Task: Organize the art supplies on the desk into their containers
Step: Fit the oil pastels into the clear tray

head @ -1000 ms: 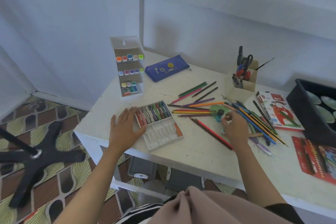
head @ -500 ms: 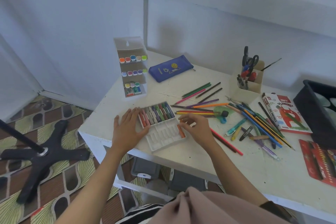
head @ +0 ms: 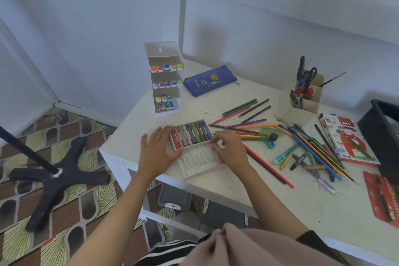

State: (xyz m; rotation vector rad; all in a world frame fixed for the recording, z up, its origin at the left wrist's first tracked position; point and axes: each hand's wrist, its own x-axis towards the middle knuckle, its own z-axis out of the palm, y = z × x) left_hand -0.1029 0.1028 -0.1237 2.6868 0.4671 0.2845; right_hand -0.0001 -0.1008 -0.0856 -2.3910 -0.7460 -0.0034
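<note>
A white pastel tray (head: pixel 198 161) is set near the front left edge of the white desk (head: pixel 280 201). Its far row is filled with oil pastels (head: pixel 192 135), and its near row is mostly bare. The left hand (head: pixel 158 151) is laid flat on the desk beside the tray, its fingers straight and slightly spread, touching the tray's left end. The right hand (head: pixel 228 150) is held over the tray's right end with its fingers curled and fingertips drawn together; whether anything is pinched cannot be told. Coloured pencils (head: pixel 248 126) are scattered just right of the tray, and an oil pastel box (head: pixel 345 138) is seen farther right. A marker rack (head: pixel 164 77) and a blue pencil case (head: pixel 209 80) are placed behind the tray.
</note>
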